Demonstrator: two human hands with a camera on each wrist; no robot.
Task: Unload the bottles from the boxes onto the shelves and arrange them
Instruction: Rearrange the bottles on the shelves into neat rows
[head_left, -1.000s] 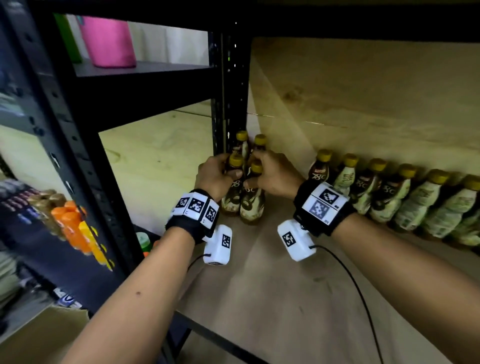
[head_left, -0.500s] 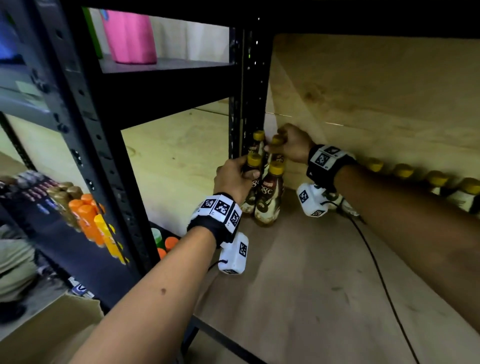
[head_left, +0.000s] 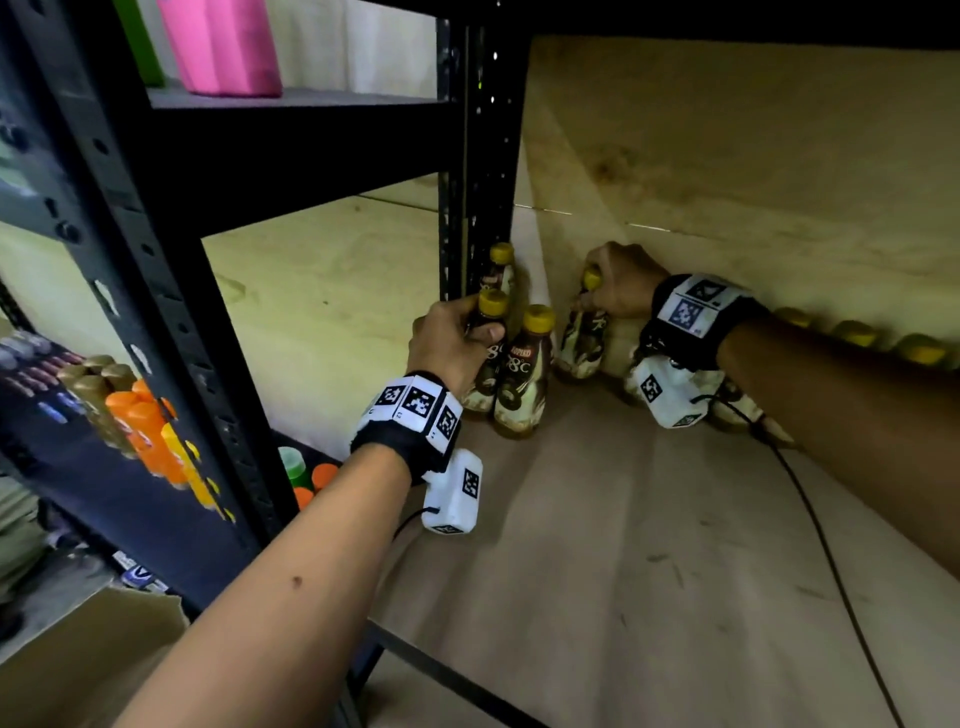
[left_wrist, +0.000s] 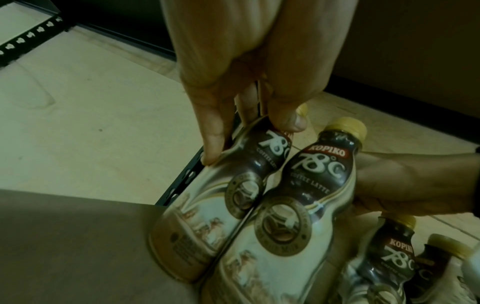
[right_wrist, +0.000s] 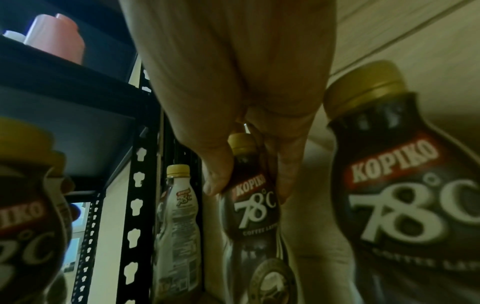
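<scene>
At the shelf's (head_left: 597, 545) back left corner, one coffee bottle (head_left: 480, 364) is gripped at the neck by the left hand (head_left: 449, 340), another (head_left: 584, 338) likewise by the right hand (head_left: 621, 283). Filled, rigid, smooth-sleeved bottles are judged weighty and slippery; the narrow neck under the cap is best held.

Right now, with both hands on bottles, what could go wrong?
1. The left hand grips one bottle by its neck, tight against its neighbour; a tug could tip that one.
2. The right hand holds another bottle near the cap, so its base may swing into the back row.
3. The wrist cable trails across the shelf and could snag.
</scene>
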